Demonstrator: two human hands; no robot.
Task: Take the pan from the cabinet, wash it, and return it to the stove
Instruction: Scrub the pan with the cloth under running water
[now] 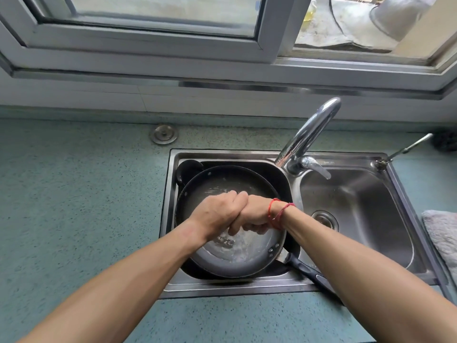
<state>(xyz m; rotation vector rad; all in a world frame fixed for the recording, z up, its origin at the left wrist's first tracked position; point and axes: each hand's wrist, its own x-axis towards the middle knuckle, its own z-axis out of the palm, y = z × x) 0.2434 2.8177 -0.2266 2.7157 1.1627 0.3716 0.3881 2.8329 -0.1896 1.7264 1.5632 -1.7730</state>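
Observation:
A dark round pan [237, 256] lies in the left basin of the steel sink [173, 219], holding some water. Its black handle [309, 271] sticks out to the lower right over the sink rim and runs under my right forearm. Both hands are clasped together above the pan's middle. My left hand [217, 216] wraps its fingers over my right hand [254, 216], whose fingers are curled under; I see nothing held in it. Red strings circle my right wrist.
The chrome faucet [309, 134] arches between the basins; no stream is visible. The right basin [358, 206] holds only its drain. A black utensil [188, 169] lies behind the pan. A sink plug [163, 134] sits on the green counter, a grey cloth [442, 233] at right.

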